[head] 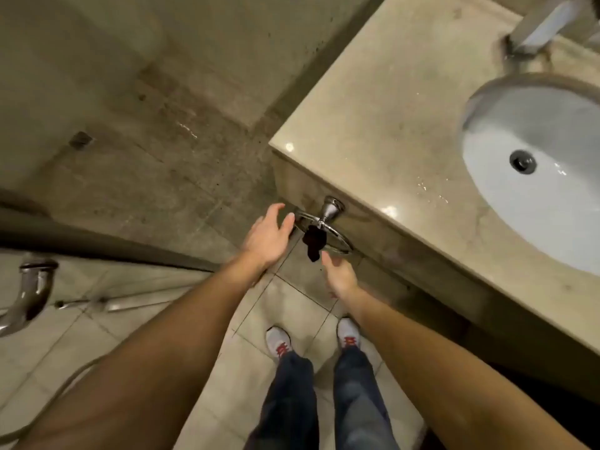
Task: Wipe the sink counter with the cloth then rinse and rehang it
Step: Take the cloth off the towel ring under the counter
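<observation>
Past both forearms [156,345] and the white shoes [278,342], find the left hand [269,237] spread wide with straight fingers [274,212], holding nothing, just beside the left end of the chrome towel ring [329,211]; find the right hand [339,277] loosely open and empty too, just under the dark cloth [313,243] draped through that ring on the side of the sink counter [373,118]. Judging by droplets [431,190] lying near the basin [519,118], probably about to take the cloth down for wiping. Pinch the hanging tail from below with the right hand, steady the ring with the left, and draw straight down and out rather than sideways, so as not to snag on the post. Gather fully into the palm before lifting to the counter; expect limp, light fabric, possibly damp.
</observation>
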